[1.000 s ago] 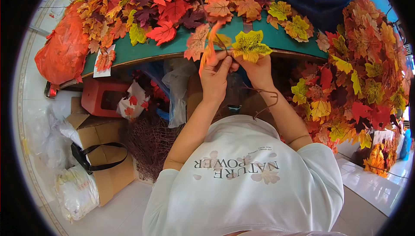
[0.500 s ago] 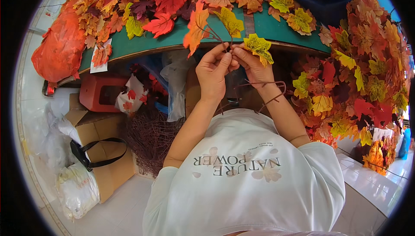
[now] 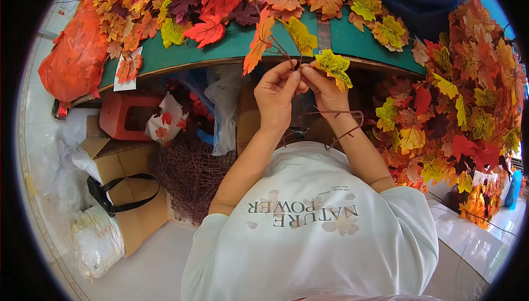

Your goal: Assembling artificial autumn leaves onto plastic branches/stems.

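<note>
At the front edge of the green tabletop, both hands meet on a brown artificial branch [image 3: 282, 50]. My left hand [image 3: 277, 98] is closed, its thumb and fingers pinching the stem. My right hand [image 3: 327, 90] is closed too, pinching at the same joint; the exact contact is hidden by the fingertips. An orange artificial leaf [image 3: 259, 44] and a yellow leaf [image 3: 301, 35] stand up from the branch. Beside my right fingers sticks out a yellow-green speckled leaf [image 3: 334, 67]. The bare brown lower twigs [image 3: 346, 131] of the branch hang across my right wrist.
Loose autumn leaves [image 3: 220, 0] heap over the green table [image 3: 352, 39]. More leafy branches [image 3: 468, 91] are piled at the right. Below left are a red plastic stool [image 3: 118, 116], a cardboard box [image 3: 140, 207] and a tangle of bare brown stems [image 3: 193, 171]. A red bag [image 3: 71, 64] hangs at the far left.
Both hands have shifted slightly right and down in the picture, still pinching the branch. The orange and yellow leaves have turned a little.
</note>
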Action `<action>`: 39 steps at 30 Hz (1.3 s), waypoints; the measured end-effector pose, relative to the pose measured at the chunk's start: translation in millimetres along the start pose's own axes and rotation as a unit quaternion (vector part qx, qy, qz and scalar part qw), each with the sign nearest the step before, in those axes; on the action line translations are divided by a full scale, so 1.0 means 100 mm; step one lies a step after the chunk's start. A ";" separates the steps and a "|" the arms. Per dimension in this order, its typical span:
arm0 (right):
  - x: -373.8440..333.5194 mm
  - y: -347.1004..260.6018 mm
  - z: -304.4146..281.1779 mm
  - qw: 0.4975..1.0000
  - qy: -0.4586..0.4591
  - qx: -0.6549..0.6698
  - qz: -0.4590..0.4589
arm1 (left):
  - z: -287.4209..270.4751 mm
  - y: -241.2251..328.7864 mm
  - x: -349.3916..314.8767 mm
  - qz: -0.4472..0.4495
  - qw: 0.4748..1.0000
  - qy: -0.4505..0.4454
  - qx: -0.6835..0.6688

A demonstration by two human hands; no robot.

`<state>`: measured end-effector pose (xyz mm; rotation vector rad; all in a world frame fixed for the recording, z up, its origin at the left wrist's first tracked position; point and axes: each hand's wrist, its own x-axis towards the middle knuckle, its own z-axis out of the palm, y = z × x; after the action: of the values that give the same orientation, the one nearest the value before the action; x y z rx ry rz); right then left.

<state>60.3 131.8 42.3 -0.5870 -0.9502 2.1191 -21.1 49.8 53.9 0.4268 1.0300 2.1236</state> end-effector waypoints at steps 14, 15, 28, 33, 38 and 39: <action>-0.01 0.08 0.02 1.000 0.000 0.016 -0.006 | -0.04 -0.03 0.05 0.017 1.000 -0.001 0.015; 0.00 0.09 0.01 1.000 0.004 0.012 -0.006 | -0.04 -0.03 0.05 0.017 1.000 0.003 0.014; -0.01 0.13 0.03 0.992 0.006 0.123 0.018 | -0.03 0.02 0.04 0.018 1.000 -0.002 0.017; 0.00 0.16 0.00 0.993 -0.008 0.115 0.015 | -0.03 0.03 0.04 0.022 1.000 -0.003 0.017; -0.02 0.15 0.02 0.993 -0.008 0.114 0.006 | -0.04 0.03 0.04 0.018 1.000 -0.005 0.022; -0.01 0.16 0.01 0.995 -0.006 0.101 0.007 | -0.06 0.02 0.04 0.020 1.000 -0.004 0.024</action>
<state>53.3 122.9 30.4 -0.4798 -0.7281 2.1997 -27.6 49.0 51.6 0.4820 1.0778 2.1357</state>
